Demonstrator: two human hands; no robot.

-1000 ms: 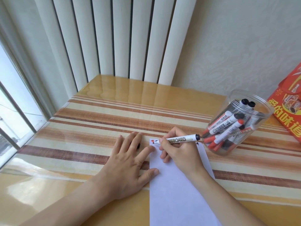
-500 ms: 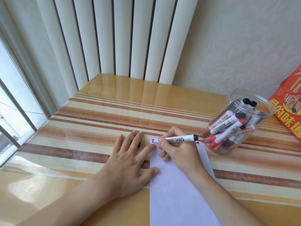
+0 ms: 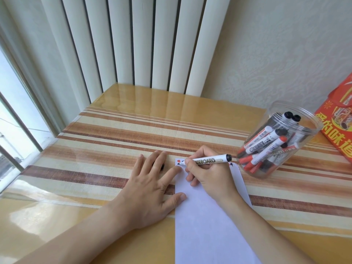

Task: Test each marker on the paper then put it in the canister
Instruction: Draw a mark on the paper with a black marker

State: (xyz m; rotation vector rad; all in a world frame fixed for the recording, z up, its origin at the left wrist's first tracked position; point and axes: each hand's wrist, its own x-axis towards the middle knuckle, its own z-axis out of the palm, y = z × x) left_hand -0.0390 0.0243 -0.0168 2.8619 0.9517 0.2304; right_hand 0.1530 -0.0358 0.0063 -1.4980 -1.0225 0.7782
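Observation:
My right hand [image 3: 208, 175] grips a white whiteboard marker [image 3: 206, 161] with a black end, its tip touching the top left corner of the white paper [image 3: 205, 225], where small red and dark marks show. Spread flat, my left hand [image 3: 150, 189] rests on the table with thumb and forefinger on the paper's left edge. A small black object, probably a cap [image 3: 162, 166], peeks out under its fingers. The clear plastic canister [image 3: 289, 119] stands open to the right of the paper and holds several red-capped and black-capped markers [image 3: 264, 147].
A red and orange printed bag [image 3: 339, 119] stands at the far right beside the canister. The table [image 3: 114, 134] has a striped mat under a glossy cover. White vertical blinds [image 3: 133, 40] hang behind, and a window [image 3: 13, 119] runs along the left edge.
The marker's tip has made small strokes at the paper's top left corner. Both hands stay almost where they were.

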